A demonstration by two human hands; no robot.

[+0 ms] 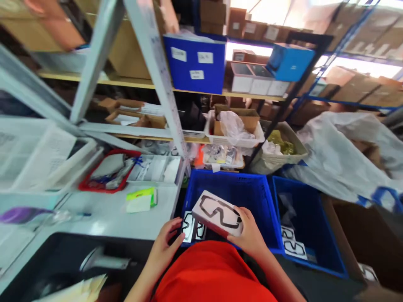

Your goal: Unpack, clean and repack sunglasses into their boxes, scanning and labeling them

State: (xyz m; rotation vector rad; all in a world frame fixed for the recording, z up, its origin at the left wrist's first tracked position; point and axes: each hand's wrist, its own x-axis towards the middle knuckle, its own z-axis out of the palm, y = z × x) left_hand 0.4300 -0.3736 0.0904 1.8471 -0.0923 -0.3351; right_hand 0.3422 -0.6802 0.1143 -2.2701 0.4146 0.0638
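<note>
A: ok so what's on the far left?

B: A purple-topped thing [23, 214], pretty blurry, lying on the white table [126, 224]. Behind it there's a whitish plastic bin [34, 155], then a red tray [82, 184] with a jumble of stuff in it. Moving right, a yellow-green packet [141, 199] sits by itself near the table edge.

A: And the hands?

B: The left hand [164, 241] comes first, at the near left corner of a big blue crate [273, 214]. Its fingers are loosely curled with a good gap to the thumb, and it isn't gripping anything. It's right next to a small goggle-print box [188, 226] inside the crate; honestly can't tell if the fingertips touch it.

A: So where's the main box?

B: Just right of that. The white box [215, 213], with a black visor-shaped frame printed on top, is up over the blue crate, sitting at a slant. It partly covers another small box [200, 231] down in there.

A: Right hand holding it?

B: Yep, the right hand [250, 233] is closed around the box's right end, fingers on the far side and thumb on the near side.

A: Anything past that?

B: A second blue crate [335, 251] with similar printed boxes [294, 248] in it, then a brown cardboard carton [329, 218] just beside.
</note>
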